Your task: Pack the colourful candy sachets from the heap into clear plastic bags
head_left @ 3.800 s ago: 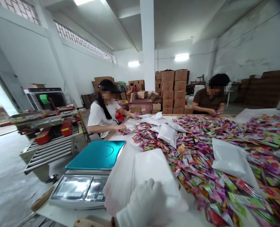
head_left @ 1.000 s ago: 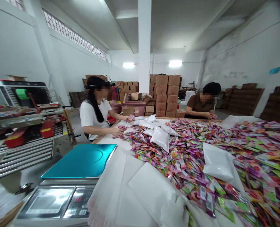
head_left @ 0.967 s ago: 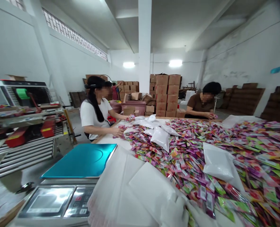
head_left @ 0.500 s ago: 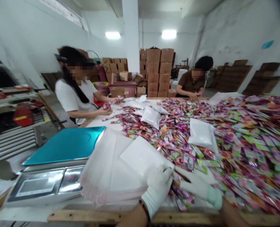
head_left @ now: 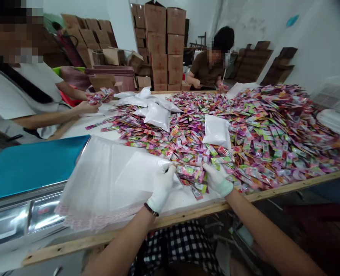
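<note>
My left hand [head_left: 162, 186], in a white glove, is closed at the left end of a small bunch of printed packets [head_left: 190, 172]. My right hand [head_left: 218, 180], gloved too, closes on the bunch's right end, so the packets lie level between both hands. The packets are pink, purple and green, and a few more lie just below them. Beside my left hand a flat white bag [head_left: 138, 168] rests on a fanned stack of white plastic bags [head_left: 92, 176]. Some of my fingertips are hidden behind the packets.
A big heap of packets [head_left: 262, 142] covers the table's right side. Filled white bags [head_left: 216, 130] lie on it. A scale with a blue plate [head_left: 38, 165] stands left. A wooden strip [head_left: 187, 214] edges the table. Two people work across it, one handling packets [head_left: 99, 96].
The view has swung right and down. My hands, low over the packets before, now hold a bunch of them between them. The person at left has gathered packets together.
</note>
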The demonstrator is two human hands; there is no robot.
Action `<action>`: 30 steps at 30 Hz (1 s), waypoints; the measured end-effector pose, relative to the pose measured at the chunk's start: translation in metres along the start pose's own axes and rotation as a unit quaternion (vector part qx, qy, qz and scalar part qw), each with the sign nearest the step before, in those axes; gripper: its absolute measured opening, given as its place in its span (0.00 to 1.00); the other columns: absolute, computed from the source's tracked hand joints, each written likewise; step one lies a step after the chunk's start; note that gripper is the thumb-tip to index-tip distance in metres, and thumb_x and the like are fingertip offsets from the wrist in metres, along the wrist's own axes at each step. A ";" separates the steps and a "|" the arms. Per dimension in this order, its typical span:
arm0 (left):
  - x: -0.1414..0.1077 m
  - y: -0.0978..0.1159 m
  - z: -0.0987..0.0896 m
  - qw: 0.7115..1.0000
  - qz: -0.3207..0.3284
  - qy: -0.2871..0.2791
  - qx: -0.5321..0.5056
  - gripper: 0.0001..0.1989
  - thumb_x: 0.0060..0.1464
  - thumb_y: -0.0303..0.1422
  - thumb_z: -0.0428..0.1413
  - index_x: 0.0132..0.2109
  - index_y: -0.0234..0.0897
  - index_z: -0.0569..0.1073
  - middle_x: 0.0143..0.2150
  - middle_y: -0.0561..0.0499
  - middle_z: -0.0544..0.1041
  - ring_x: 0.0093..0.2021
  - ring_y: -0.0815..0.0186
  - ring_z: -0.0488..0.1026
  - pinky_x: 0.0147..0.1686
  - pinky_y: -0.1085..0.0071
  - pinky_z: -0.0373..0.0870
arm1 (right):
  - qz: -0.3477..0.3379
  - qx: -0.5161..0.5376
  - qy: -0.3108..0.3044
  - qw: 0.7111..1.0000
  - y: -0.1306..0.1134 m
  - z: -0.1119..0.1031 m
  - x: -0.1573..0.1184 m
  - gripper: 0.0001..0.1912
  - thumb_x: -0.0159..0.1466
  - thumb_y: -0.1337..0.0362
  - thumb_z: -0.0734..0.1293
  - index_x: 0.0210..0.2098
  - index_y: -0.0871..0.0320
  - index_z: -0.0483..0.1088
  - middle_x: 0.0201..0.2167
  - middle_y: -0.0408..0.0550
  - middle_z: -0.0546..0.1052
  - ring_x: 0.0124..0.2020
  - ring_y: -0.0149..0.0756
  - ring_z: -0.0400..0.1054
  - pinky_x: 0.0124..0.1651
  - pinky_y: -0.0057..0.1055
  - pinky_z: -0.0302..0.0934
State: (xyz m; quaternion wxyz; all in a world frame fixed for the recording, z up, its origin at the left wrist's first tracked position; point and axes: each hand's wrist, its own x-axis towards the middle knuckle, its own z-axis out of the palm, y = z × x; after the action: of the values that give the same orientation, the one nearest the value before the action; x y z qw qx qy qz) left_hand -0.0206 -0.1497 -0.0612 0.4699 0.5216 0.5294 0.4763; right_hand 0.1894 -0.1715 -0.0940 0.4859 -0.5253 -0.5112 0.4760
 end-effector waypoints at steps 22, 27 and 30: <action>-0.017 -0.017 0.008 0.879 0.164 -0.085 0.439 0.13 0.61 0.34 0.51 0.48 0.42 0.78 0.44 0.51 0.78 0.41 0.65 0.74 0.38 0.72 0.66 | 0.022 -0.462 -0.088 0.882 -0.032 0.008 -0.020 0.18 0.69 0.57 0.59 0.40 0.62 0.76 0.37 0.56 0.80 0.38 0.43 0.73 0.42 0.34 0.62; -0.017 -0.017 0.005 0.895 0.151 -0.066 0.415 0.14 0.61 0.34 0.51 0.49 0.43 0.79 0.43 0.52 0.78 0.39 0.66 0.74 0.37 0.72 0.64 | -0.107 -0.485 -0.046 0.867 -0.035 0.006 -0.067 0.17 0.62 0.54 0.68 0.45 0.58 0.74 0.47 0.55 0.75 0.49 0.45 0.67 0.51 0.37 0.60; -0.016 -0.013 0.005 0.899 0.147 -0.067 0.408 0.14 0.61 0.34 0.51 0.48 0.41 0.79 0.41 0.51 0.78 0.38 0.66 0.74 0.37 0.72 0.64 | -0.134 -0.532 -0.013 0.836 -0.029 0.029 -0.078 0.19 0.59 0.54 0.69 0.46 0.58 0.73 0.45 0.55 0.75 0.51 0.49 0.64 0.52 0.40 0.58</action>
State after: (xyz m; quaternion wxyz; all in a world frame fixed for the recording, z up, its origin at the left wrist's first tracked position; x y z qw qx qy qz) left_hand -0.0166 -0.1655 -0.0747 0.1745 0.7700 0.5621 0.2463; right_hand 0.1561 -0.2485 -0.0668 0.1839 -0.6230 -0.7573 0.0673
